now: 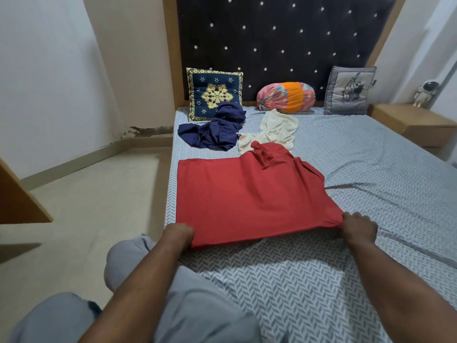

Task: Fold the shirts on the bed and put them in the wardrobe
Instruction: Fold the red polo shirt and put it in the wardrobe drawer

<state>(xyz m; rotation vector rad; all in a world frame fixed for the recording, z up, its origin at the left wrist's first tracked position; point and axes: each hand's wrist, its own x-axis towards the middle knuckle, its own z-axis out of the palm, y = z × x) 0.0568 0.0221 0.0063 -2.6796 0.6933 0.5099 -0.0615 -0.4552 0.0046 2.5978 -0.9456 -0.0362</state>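
Red shirt (247,199) lies spread flat on the left half of the bed (371,169), its far end bunched into a small heap of sleeves and collar. The left hand (179,233) grips the near left corner of the cloth, its fingers curled under the hem and out of sight. The right hand (358,227) holds the near right corner, its fingers (356,215) clenched on a small gathered fold of the fabric. Between the two hands the near edge runs fairly straight.

Beyond the red shirt, a navy shirt (215,132) lies crumpled near the bed's left edge, partly against a blue and gold cushion (214,92). A cream shirt (274,131) lies rumpled just beside it to the right, touching the bunched end of the red one. An orange and pink bolster (285,97) and a grey cushion (348,91) lean at the dark studded headboard (284,40). On the right, a small astronaut figure (424,92) stands on a wooden bedside shelf (408,120). The person's grey-clad knee (123,263) rests at the bed's near left side.
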